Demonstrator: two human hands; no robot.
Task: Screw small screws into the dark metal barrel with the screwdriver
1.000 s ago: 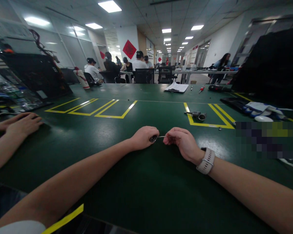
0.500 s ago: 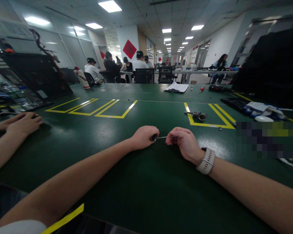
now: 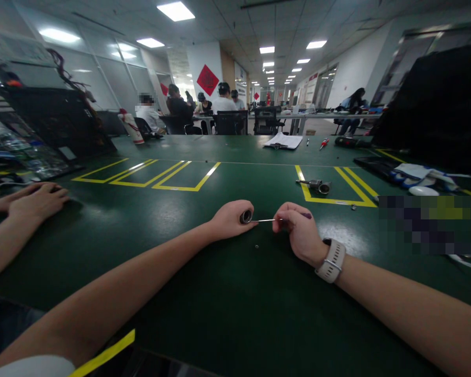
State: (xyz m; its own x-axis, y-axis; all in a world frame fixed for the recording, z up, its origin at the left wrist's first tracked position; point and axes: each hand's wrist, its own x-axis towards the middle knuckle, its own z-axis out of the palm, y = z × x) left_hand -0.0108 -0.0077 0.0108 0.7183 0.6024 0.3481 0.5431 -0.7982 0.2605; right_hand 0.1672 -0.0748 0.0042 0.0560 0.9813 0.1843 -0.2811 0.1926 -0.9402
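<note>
Clasping a hollow metal cylinder (image 3: 245, 216) in the left grip (image 3: 231, 221); pinching a thin-shafted tool (image 3: 266, 220) in the right grip (image 3: 297, 226), aiming it toward the cylinder. Facing an unreadable red diamond sign (image 3: 208, 79) beyond both.

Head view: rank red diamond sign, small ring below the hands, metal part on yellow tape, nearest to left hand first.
1. Small ring: below left hand, slightly right.
2. Metal part: farther right, across yellow tape.
3. Red diamond sign: on background pillar.

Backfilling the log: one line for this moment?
left hand: holds hollow metal part | right hand: holds thin-shafted tool | small piece: on table
</note>
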